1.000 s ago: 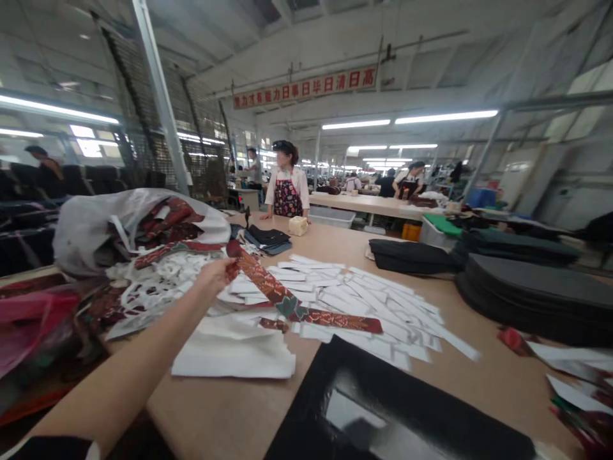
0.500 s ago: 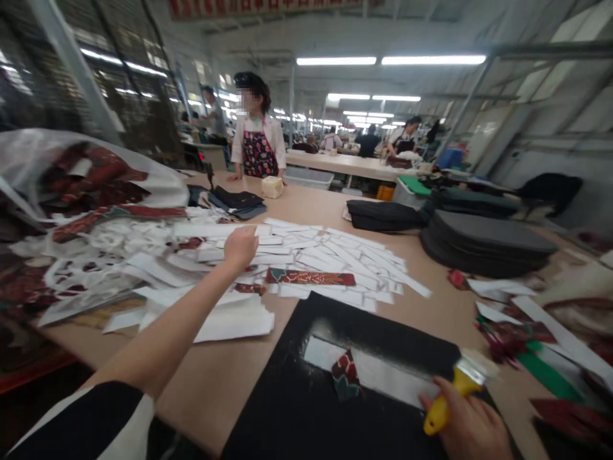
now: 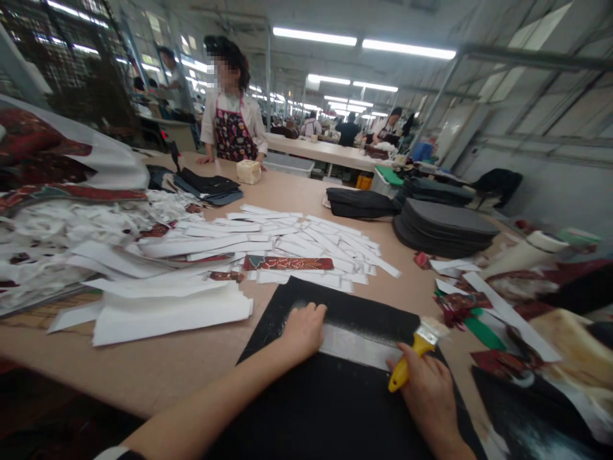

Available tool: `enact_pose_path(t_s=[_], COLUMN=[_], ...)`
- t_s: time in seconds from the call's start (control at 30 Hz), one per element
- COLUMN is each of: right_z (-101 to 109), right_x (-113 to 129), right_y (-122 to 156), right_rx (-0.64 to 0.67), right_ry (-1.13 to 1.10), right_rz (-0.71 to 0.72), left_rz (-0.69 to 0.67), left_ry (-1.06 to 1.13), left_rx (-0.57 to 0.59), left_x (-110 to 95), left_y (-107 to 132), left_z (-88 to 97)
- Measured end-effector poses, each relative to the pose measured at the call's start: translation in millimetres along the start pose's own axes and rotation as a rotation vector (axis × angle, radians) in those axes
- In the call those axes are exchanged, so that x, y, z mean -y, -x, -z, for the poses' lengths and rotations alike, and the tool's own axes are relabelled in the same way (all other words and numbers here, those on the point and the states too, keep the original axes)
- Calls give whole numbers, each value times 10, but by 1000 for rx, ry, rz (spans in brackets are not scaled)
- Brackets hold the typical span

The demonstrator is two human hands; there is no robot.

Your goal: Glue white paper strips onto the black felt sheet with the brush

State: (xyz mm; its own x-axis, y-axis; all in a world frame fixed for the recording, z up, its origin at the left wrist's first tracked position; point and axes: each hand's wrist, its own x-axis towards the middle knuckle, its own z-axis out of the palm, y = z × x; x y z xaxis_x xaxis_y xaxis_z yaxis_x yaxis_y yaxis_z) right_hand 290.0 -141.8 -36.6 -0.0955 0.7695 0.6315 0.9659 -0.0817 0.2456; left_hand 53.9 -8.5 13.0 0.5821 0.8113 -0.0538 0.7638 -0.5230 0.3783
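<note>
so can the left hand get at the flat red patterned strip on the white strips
Likely yes: the red strip lies on top, beyond the flat black sheet, and nothing seems to block the left hand.

Left hand (image 3: 304,329) and right hand (image 3: 428,390) sit apart, fingers curled.

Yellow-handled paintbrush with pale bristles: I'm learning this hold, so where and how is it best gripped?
Probably by the slim yellow handle, from the near right, as the right hand does: its butt slants to the near left, while the silvery ferrule and pale bristles face away.
</note>
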Motion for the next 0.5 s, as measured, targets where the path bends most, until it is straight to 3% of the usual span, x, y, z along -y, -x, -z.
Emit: enact_pose_path(t_s=[0.13,0.2,0.27,0.33,0.5], right_z=[-9,-8,10,66,293], right_x=[-19,-52,-81,-63,348], right_y=[9,-1,-58,-191,-811], right_rx=[54,87,116,121,134], right_ry=[3,-7,-30,-84,-470], right_rz=[-2,29,61,93,292], left_rz=[55,107,142,90,-310], left_ry=[88,121,80,-13,-158], left_rx=[57,54,-22,-143,-338], left_x=[551,704,741,694,505], left_y=[136,246,356,450,588], left_z=[207,266,266,201,-159])
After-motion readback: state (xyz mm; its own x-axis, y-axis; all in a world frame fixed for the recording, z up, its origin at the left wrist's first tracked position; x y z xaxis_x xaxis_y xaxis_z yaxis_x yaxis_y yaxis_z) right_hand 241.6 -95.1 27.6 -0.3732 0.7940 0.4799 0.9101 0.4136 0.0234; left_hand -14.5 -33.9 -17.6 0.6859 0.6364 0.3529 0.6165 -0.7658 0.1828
